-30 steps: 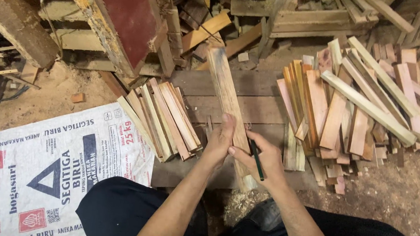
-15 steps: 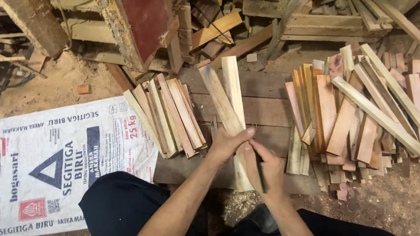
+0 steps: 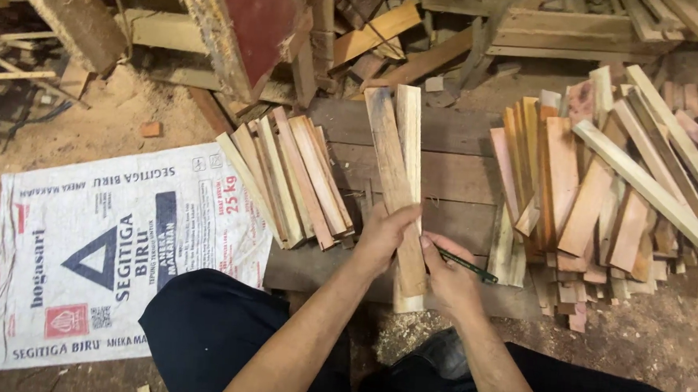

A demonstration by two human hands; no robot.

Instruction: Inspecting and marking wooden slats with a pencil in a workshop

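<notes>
Slats, two pale wooden slats [image 3: 399, 167], lie side by side on the dark plank platform [image 3: 448, 158], their far ends pointing toward twelve o'clock. The left hand [image 3: 383, 240] curls over their near part, thumb across the top. The right hand [image 3: 449, 279] presses against them from three o'clock, fingers closed on a green pencil [image 3: 467, 266]. A neat stack of slats [image 3: 293, 180] sits at nine o'clock, a loose heap of offcuts [image 3: 609, 171] at three, a printed white sack [image 3: 112, 246] at eight.

The two slats [image 3: 399, 167] are bare, rough-sawn pale wood, matt and unvarnished. Left of them, the sack [image 3: 95, 253] is woven white plastic, faintly glossy. Sawdust [image 3: 405, 333] lies coarse below them.
</notes>
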